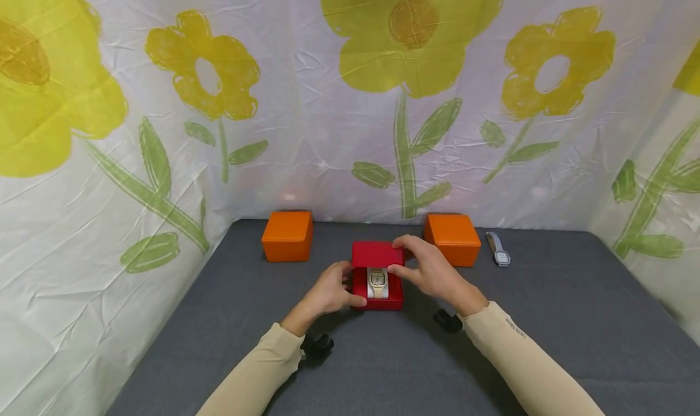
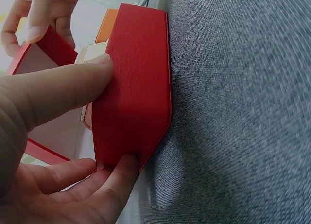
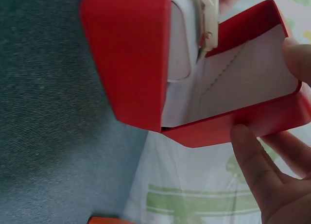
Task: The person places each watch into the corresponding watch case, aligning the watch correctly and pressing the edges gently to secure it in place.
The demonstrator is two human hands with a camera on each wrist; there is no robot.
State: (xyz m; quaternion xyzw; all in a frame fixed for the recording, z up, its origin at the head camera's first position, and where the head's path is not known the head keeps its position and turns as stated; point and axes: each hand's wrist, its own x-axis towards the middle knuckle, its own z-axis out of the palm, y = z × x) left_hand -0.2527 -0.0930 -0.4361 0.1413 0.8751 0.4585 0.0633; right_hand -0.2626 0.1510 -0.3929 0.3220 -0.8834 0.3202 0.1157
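A red watch box [image 1: 377, 305] stands on the grey table with its hinged lid [image 1: 377, 254] raised. Inside, a watch with a squarish gold case [image 1: 377, 278] and pale strap is wrapped round a white cushion [image 3: 179, 37]. My left hand [image 1: 330, 289] grips the base at its left side, thumb over the front edge and fingers behind, as the left wrist view shows. With thumb and fingers, my right hand [image 1: 432, 271] holds the lid by its right edge. White lining [image 3: 243, 83] shows inside the lid in the right wrist view.
Two orange boxes, a left one [image 1: 287, 237] and a right one [image 1: 452, 240], stand behind the red box. Another watch [image 1: 499, 250] with a light strap lies right of them. A white curtain [image 1: 306, 130] with yellow flowers hangs behind the grey table [image 1: 219, 319].
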